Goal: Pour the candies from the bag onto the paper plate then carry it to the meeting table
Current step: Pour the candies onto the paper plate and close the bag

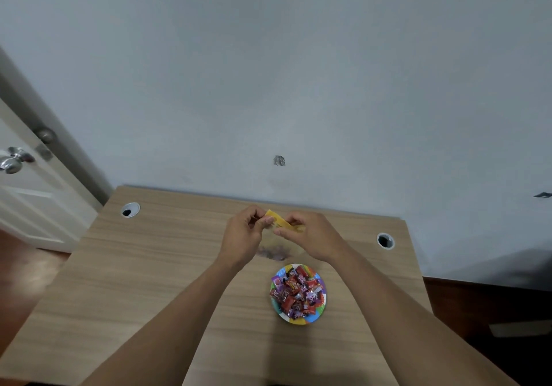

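A colourful paper plate (310,319) lies on the wooden desk (134,281), heaped with red and purple wrapped candies (297,293). Above and behind the plate, both hands hold a clear candy bag (277,243) by its yellow top strip. My left hand (243,236) pinches the strip's left end and my right hand (313,236) pinches its right end. The bag hangs down between the hands, and a few purple candies show blurred in its bottom. Part of the strip is hidden by my fingers.
The desk stands against a pale wall and has two round cable holes, one at the back left (130,209) and one at the right (385,240). A white door with a metal knob (13,161) is at the left. Dark floor lies to the right.
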The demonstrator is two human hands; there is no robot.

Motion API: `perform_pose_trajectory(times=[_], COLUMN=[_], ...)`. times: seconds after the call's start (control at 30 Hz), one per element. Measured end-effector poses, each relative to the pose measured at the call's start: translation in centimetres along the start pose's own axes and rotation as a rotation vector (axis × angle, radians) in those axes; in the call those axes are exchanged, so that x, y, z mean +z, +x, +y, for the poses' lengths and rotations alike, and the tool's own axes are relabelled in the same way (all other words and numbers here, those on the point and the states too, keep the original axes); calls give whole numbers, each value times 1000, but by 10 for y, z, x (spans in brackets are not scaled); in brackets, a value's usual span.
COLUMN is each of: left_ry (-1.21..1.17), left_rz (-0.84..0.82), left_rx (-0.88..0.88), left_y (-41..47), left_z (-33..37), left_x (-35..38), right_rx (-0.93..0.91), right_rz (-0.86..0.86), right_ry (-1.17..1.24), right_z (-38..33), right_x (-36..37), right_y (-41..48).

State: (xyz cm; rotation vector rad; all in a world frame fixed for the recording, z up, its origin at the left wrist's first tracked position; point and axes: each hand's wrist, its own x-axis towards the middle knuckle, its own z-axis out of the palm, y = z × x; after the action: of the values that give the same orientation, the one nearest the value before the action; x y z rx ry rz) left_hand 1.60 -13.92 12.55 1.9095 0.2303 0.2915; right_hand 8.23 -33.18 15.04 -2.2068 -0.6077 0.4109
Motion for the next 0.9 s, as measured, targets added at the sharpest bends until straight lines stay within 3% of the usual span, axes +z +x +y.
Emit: perform_pose_trajectory(times=[0.33, 0.7, 0.9], left_ry=[-209, 66, 141], left_rz=[-106, 118, 84], left_rx=[-47, -100, -149], left_y=[-4, 4, 23], left_z=[3, 9, 12], left_x=[-2, 8, 2], right_rx=[-25, -22, -41], right_rz=[60, 136, 137], right_ry=[-107, -97, -158], right_z=[-3, -19, -24], right_x=[2, 12, 8], right_y=[4, 2, -1])
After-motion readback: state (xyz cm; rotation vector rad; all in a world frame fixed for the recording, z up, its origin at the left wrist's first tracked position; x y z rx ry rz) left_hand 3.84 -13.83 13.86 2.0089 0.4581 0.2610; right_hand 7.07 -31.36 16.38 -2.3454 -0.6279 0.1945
